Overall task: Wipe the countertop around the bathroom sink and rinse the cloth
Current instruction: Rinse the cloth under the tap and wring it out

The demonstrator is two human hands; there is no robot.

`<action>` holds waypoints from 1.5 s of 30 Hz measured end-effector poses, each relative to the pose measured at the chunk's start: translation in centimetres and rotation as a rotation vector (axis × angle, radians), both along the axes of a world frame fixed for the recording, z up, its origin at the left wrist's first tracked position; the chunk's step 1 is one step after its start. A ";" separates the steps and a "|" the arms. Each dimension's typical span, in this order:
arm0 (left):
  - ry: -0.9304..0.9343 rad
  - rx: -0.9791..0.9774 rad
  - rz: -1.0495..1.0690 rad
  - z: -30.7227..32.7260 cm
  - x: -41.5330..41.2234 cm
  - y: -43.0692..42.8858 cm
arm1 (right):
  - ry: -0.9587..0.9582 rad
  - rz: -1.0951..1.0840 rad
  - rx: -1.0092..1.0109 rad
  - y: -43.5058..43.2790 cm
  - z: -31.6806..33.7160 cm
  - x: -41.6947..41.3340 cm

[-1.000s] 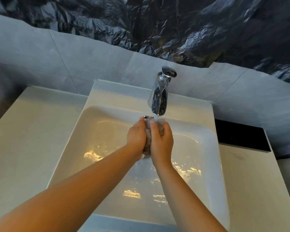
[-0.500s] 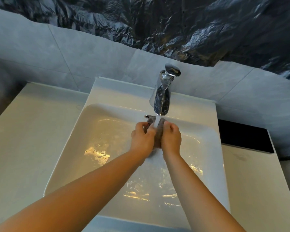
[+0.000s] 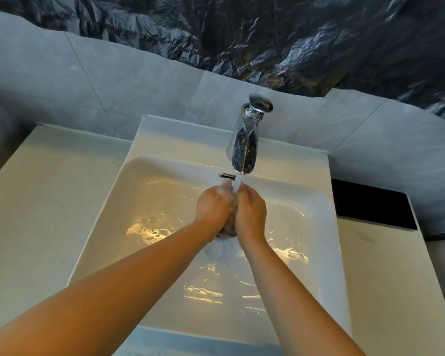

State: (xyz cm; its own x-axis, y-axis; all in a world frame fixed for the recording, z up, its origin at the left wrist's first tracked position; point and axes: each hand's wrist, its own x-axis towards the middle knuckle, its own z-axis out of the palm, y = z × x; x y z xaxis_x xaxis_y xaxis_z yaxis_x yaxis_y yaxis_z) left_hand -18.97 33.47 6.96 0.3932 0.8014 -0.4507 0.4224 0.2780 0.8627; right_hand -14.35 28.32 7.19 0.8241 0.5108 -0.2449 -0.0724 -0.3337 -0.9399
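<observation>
A wet grey-brown cloth [image 3: 231,219] is bunched between my two hands over the white sink basin [image 3: 149,191]. My left hand [image 3: 212,208] and my right hand [image 3: 251,213] press it from both sides, fingers curled around it. Most of the cloth is hidden; only a strip shows between my palms. A stream of water [image 3: 237,185] runs from the chrome tap [image 3: 246,147] straight onto the cloth and my fingertips. Water drains off below my hands into the basin.
White countertop [image 3: 44,201] lies left of the basin and more countertop [image 3: 385,273] to the right. A black panel [image 3: 368,204] sits at the back right. A grey tiled wall [image 3: 113,80] rises behind, with dark crinkled sheeting [image 3: 242,29] above. A chrome overflow slot [image 3: 226,176] sits behind my hands.
My hands have shifted on the cloth under the tap, closing more tightly around it. The water now hits the cloth between my fingertips.
</observation>
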 end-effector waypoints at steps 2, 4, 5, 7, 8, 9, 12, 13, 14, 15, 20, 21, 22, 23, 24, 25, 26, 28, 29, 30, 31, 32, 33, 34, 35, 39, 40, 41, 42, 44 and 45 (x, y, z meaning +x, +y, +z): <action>0.009 -0.022 -0.035 -0.4 -0.5 -0.1 | 0.124 0.018 -0.109 0.5 -0.4 0.7; 0.003 -0.097 -0.030 -0.5 -1.3 -0.1 | 0.271 0.084 -0.263 0.6 -0.6 1.3; 0.004 -0.136 -0.019 -0.7 -1.7 0.0 | 0.300 0.137 -0.313 0.3 -0.5 1.5; 0.046 -0.147 -0.017 -0.9 -2.9 0.6 | 0.172 0.260 -0.385 -0.6 0.3 2.3; 0.082 -0.119 -0.023 -1.0 -3.6 0.9 | 0.038 0.277 -0.372 -1.3 1.1 2.8; 0.110 -0.083 -0.021 -1.1 -4.4 1.3 | -0.102 0.259 -0.317 -2.0 2.1 3.3; 0.121 -0.017 0.006 -1.1 -6.3 2.0 | -0.398 0.170 -0.098 -3.7 6.0 4.6; 0.116 0.004 0.013 -0.9 -6.7 2.0 | -0.483 0.166 -0.045 -3.7 7.1 4.7; 0.118 0.030 0.013 -0.7 -7.1 2.1 | -0.571 0.180 -0.002 -3.4 8.2 4.7; 0.120 0.055 0.008 -0.4 -7.4 2.1 | -0.663 0.205 0.029 -2.9 9.2 4.5; 0.108 0.122 -0.001 0.9 -9.1 1.9 | -0.964 0.412 -0.178 0.1 11.5 4.3; 0.109 0.133 -0.008 1.2 -9.5 1.9 | -0.973 0.429 -0.214 0.4 11.4 4.2; 0.110 0.148 -0.017 1.5 -9.8 1.8 | -0.974 0.426 -0.226 0.4 11.4 4.1; 0.106 0.164 -0.023 1.7 -10.1 1.9 | -0.976 0.416 -0.224 0.4 11.3 4.0; 0.100 0.180 -0.023 2.0 -10.3 1.9 | -0.974 0.408 -0.225 0.4 11.3 3.9; 0.095 0.192 -0.022 2.3 -10.5 2.0 | -0.970 0.400 -0.229 0.4 11.3 3.8; 0.090 0.197 -0.020 2.6 -10.7 2.0 | -0.970 0.391 -0.228 0.4 11.4 3.6; 0.072 0.190 -0.006 2.9 -11.1 2.1 | -0.979 0.375 -0.227 0.2 11.4 3.1; 0.060 0.184 0.008 2.9 -11.3 2.1 | -0.991 0.373 -0.236 -0.1 11.2 2.7; 0.052 0.182 0.019 2.9 -11.5 2.1 | -1.009 0.381 -0.251 -0.5 11.0 2.3; 0.049 0.181 0.024 2.9 -11.8 2.1 | -1.021 0.396 -0.270 -0.9 10.7 1.9; 0.046 0.180 0.025 2.8 -12.0 2.1 | -1.028 0.414 -0.291 -1.3 10.6 1.7; 0.043 0.180 0.022 2.8 -12.2 2.1 | -1.029 0.431 -0.309 -1.5 10.6 1.7; 0.039 0.184 0.016 2.8 -12.4 2.1 | -1.027 0.443 -0.324 -1.5 11.0 1.9; 0.036 0.191 0.004 3.0 -12.5 2.0 | -1.015 0.451 -0.339 -1.4 11.5 2.0; -0.016 0.214 -0.057 4.2 -13.0 1.7 | -0.863 0.356 -0.225 -2.4 12.3 0.1; -0.034 0.215 -0.073 4.6 -13.1 1.6 | -0.802 0.290 -0.147 -3.4 12.0 -0.9; -0.052 0.214 -0.093 5.0 -13.3 1.5 | -0.725 0.238 -0.084 -4.4 11.5 -1.9; -0.069 0.209 -0.119 5.3 -13.6 1.4 | -0.622 0.217 -0.053 -5.3 11.0 -2.8; -0.103 0.186 -0.180 5.7 -14.0 1.1 | -0.327 0.255 -0.055 -6.6 9.7 -3.9; -0.123 0.169 -0.211 5.9 -14.1 0.9 | -0.143 0.293 -0.069 -6.9 9.0 -4.3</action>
